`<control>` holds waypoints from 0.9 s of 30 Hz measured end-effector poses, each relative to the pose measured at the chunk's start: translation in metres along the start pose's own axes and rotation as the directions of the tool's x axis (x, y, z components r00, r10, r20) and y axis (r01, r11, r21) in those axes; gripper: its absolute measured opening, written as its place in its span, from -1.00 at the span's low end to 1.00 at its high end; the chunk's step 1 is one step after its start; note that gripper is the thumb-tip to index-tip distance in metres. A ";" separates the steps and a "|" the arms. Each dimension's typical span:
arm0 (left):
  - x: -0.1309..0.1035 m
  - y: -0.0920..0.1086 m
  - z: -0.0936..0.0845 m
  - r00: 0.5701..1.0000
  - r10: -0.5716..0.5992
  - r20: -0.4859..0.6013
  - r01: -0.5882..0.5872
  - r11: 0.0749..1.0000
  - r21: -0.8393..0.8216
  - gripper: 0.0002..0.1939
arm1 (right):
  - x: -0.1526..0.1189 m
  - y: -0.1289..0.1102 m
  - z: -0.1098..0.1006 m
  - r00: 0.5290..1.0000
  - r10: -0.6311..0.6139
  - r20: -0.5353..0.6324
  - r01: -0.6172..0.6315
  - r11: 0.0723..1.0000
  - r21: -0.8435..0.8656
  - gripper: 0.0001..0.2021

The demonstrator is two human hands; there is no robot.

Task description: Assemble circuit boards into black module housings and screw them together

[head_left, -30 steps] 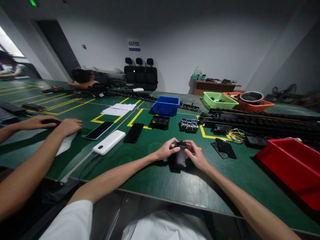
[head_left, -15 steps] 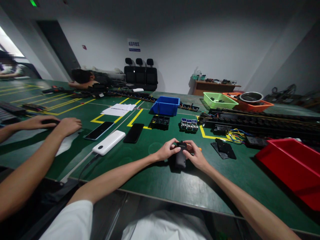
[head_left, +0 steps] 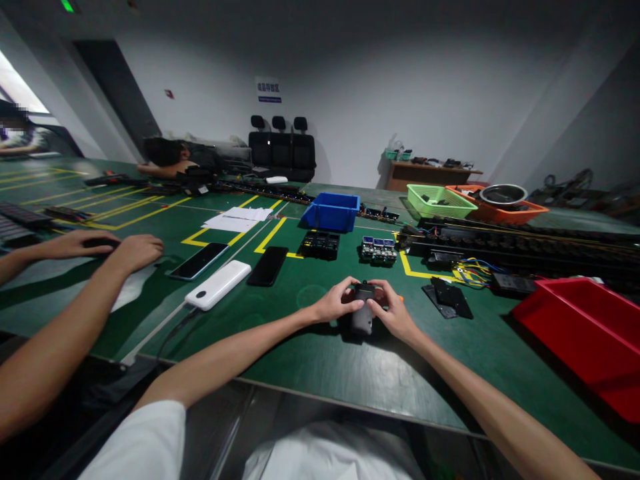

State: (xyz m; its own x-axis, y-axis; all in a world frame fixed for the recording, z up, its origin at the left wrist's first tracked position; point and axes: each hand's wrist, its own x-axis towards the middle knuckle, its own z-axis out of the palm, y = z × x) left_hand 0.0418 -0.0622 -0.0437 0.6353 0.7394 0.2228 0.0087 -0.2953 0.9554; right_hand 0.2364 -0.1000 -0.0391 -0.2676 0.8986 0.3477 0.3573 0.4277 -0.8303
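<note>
The fingers of my left hand (head_left: 333, 303) and right hand (head_left: 397, 317) grasp the black device (head_left: 362, 321) at 12 o'clock, possibly resting on the table (head_left: 300, 353); left thumb (head_left: 355, 306) has shifted slightly lower, adjusting the grip.

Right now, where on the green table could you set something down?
Bare: between the right forearm and red plastic bin, nearer than the flat black plates; also between the flat black phone and left hand. Crowded: around the long black assembly and coloured wires.
</note>
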 end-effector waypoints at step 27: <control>0.010 0.003 -0.006 0.947 -0.210 -0.243 0.079 0.885 -0.458 -0.55 | 0.011 0.013 -0.027 0.993 -0.101 -0.068 0.073 0.941 -0.332 -0.71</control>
State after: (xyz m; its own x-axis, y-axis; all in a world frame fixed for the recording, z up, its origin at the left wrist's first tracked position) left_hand 0.0433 -0.0521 -0.0374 0.4121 0.9093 0.0571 -0.2960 0.0743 0.9523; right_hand 0.2624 -0.0817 -0.0343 -0.2412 0.8554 0.4584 0.6132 0.5005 -0.6112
